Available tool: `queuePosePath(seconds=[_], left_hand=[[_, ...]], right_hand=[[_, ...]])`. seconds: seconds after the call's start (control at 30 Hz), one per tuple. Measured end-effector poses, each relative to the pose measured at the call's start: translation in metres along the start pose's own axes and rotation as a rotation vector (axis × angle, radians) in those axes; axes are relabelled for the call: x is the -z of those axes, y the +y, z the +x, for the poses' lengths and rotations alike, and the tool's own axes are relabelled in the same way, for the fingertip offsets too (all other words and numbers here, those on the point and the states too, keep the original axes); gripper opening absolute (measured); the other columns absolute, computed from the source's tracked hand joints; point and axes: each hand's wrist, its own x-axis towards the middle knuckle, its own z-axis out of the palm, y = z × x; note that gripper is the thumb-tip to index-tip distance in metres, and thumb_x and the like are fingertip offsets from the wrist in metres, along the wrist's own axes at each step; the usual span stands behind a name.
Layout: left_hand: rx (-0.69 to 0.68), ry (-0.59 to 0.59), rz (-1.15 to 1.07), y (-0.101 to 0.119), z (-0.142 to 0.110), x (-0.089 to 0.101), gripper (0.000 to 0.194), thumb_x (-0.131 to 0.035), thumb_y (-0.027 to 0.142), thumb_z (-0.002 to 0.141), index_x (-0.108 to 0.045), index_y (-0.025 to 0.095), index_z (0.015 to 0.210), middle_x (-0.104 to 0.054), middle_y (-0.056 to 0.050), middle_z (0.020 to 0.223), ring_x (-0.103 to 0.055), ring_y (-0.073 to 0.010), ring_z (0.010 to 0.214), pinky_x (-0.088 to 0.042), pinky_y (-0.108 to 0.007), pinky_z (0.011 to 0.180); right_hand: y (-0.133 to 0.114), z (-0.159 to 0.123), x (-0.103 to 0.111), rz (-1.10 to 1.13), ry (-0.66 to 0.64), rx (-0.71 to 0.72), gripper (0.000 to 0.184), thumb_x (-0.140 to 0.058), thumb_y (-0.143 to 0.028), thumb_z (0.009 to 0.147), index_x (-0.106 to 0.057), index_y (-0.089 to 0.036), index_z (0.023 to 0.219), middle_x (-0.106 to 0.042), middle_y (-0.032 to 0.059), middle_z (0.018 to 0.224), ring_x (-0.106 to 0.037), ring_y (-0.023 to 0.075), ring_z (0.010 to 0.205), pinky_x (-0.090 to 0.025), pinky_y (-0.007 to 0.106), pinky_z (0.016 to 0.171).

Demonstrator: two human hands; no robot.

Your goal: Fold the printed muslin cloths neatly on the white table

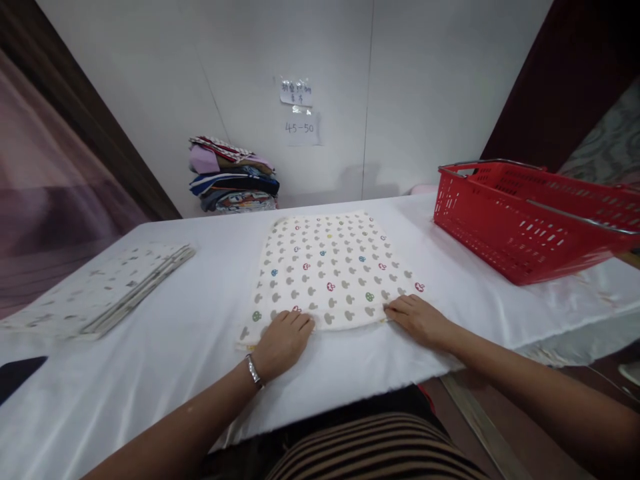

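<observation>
A cream cloth (340, 267) printed with grey and coloured mushrooms lies spread on the white-covered table. Its near edge is slightly turned up between my hands. My left hand (283, 343), with a metal band at the wrist, has its fingers curled over that edge toward the left. Further right, my right hand (419, 321) pinches the same edge near its corner. The fingertips of both hands are partly hidden by the hands themselves and the cloth.
A folded printed cloth (120, 287) lies at the left of the table. Several folded garments (235, 177) are stacked at the back. On the right stands a red plastic basket (505, 230). Paper signs (301, 129) hang on the wall. A dark flat item (20, 375) sits at the left edge.
</observation>
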Motion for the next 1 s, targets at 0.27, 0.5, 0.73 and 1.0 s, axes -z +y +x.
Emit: queuePosePath(seconds=[0.27,0.5,0.73,1.0], left_hand=[[0.098,0.064,0.042,-0.002,0.016,0.016,0.025,-0.037,-0.002,0.076,-0.054,0.016,0.078,-0.055,-0.005,0.078,-0.048,-0.0174,0.075,-0.036,-0.033,0.068],[0.11,0.027,-0.031,0.012,0.012,0.007,0.023,-0.041,-0.001,0.077,-0.053,0.018,0.078,-0.055,-0.002,0.078,-0.047,-0.0177,0.074,-0.036,-0.031,0.063],[0.126,0.02,-0.075,0.024,0.001,-0.014,0.025,-0.038,-0.003,0.077,-0.053,0.017,0.08,-0.055,-0.003,0.084,-0.048,-0.0173,0.08,-0.041,-0.034,0.075],[0.212,0.073,-0.147,0.024,-0.004,-0.013,0.036,-0.037,-0.004,0.076,-0.055,0.02,0.095,-0.059,-0.003,0.095,-0.052,-0.0182,0.09,-0.044,-0.036,0.078]], right_hand=[[0.011,0.003,0.014,-0.072,0.214,-0.054,0.026,-0.034,-0.01,0.089,-0.056,-0.015,0.102,-0.058,0.0083,0.092,-0.048,0.0193,0.084,-0.039,0.032,0.074],[0.015,-0.002,0.019,-0.007,0.098,-0.038,0.026,-0.033,-0.008,0.087,-0.057,-0.017,0.083,-0.055,0.0053,0.077,-0.047,0.0171,0.074,-0.038,0.03,0.066],[0.007,-0.015,0.0,-0.005,0.044,-0.077,0.018,-0.04,-0.012,0.088,-0.056,-0.019,0.086,-0.057,0.0049,0.083,-0.048,0.0173,0.075,-0.037,0.029,0.068],[0.024,-0.038,-0.017,-0.043,0.132,-0.165,0.03,-0.034,-0.011,0.086,-0.059,-0.022,0.096,-0.06,0.0067,0.097,-0.054,0.02,0.086,-0.042,0.034,0.075]])
